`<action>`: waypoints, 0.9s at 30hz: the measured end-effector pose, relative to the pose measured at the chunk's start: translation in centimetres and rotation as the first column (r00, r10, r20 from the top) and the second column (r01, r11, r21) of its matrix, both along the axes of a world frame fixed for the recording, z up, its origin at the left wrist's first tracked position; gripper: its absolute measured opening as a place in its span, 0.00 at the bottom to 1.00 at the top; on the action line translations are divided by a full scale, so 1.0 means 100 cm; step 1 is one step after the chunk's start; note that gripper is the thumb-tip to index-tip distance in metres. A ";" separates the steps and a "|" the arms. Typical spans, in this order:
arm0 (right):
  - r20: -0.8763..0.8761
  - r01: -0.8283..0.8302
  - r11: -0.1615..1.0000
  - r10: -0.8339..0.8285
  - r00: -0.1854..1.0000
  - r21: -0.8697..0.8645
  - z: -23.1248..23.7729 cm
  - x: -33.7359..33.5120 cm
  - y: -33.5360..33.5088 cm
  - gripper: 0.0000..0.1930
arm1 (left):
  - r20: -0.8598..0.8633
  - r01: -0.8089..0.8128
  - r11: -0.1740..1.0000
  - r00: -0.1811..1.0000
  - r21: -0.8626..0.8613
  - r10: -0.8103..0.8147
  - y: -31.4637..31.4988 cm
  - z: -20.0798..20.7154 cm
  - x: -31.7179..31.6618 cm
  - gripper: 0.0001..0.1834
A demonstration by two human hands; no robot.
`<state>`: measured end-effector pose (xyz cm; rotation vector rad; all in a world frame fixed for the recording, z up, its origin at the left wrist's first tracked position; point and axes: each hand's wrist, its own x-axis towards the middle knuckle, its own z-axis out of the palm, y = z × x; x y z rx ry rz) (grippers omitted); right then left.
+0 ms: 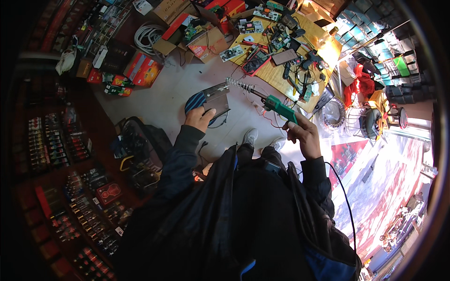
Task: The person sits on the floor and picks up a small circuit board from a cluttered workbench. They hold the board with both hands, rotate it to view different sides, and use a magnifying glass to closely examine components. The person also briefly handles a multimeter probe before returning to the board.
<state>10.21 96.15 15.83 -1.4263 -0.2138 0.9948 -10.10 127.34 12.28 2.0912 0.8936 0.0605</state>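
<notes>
The right hand [303, 135] curls around a green-handled tool [280, 108], a wire coil [240, 85] at its far tip; the left hand [199, 119] pinches what seems a flat dark case [216, 103]. Beyond them, a cluttered desk [330, 50].

Blown out by strong light at right, over the ground [375, 175]; dim at left, around the shelves [51, 175]; bent, blackened toward the rim.

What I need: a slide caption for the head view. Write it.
Right hand holding a green-handled tool, left hand a dark panel, near a cluttered wooden table.
</notes>
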 end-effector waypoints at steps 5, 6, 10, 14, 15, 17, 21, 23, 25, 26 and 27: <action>0.103 0.003 1.000 0.000 0.995 -0.023 -0.008 -0.006 0.001 0.20 | 0.057 -0.003 1.000 0.998 -0.015 0.004 0.001 -0.008 -0.004 0.21; 0.124 0.010 0.999 -0.006 0.992 -0.032 -0.009 -0.008 0.000 0.20 | 0.037 -0.009 1.000 0.999 0.001 0.009 0.004 -0.008 -0.006 0.21; 0.218 0.038 0.999 -0.031 0.976 -0.025 -0.014 -0.012 -0.004 0.19 | 0.040 -0.019 0.998 0.999 -0.052 0.022 0.011 -0.006 -0.011 0.19; 0.300 0.046 0.999 -0.045 0.953 0.006 -0.019 -0.019 0.001 0.18 | 0.059 0.062 0.996 0.997 -0.067 -0.058 0.004 -0.002 -0.010 0.18; 0.335 0.034 0.999 -0.030 0.942 -0.006 -0.019 -0.019 0.002 0.19 | 0.099 0.100 0.991 0.991 -0.087 -0.091 0.003 -0.001 -0.009 0.18; 0.373 0.040 0.999 -0.031 0.927 -0.015 -0.018 -0.020 0.002 0.18 | -0.024 0.070 0.997 0.997 -0.044 -0.071 0.006 -0.001 -0.009 0.18; 0.383 0.076 0.997 -0.071 0.921 0.001 -0.016 -0.018 -0.002 0.17 | -0.020 -0.015 0.997 1.000 -0.081 0.013 0.018 -0.002 -0.010 0.18; 0.383 0.077 0.997 -0.073 0.921 0.004 -0.016 -0.018 -0.002 0.17 | 0.008 0.024 0.997 1.000 -0.074 -0.024 0.017 0.000 -0.009 0.18; 0.372 0.070 0.998 -0.066 0.926 0.005 -0.019 -0.017 0.000 0.17 | 0.005 0.045 0.995 0.999 -0.084 -0.045 0.011 0.003 -0.006 0.18; 0.396 0.068 0.998 -0.066 0.916 0.008 -0.020 -0.018 0.001 0.17 | 0.013 0.054 0.994 0.999 -0.091 -0.053 0.006 0.004 -0.004 0.18; 0.412 0.065 0.998 -0.065 0.909 0.015 -0.021 -0.018 0.003 0.17 | 0.055 0.087 0.992 0.995 -0.095 -0.082 0.004 0.007 -0.003 0.18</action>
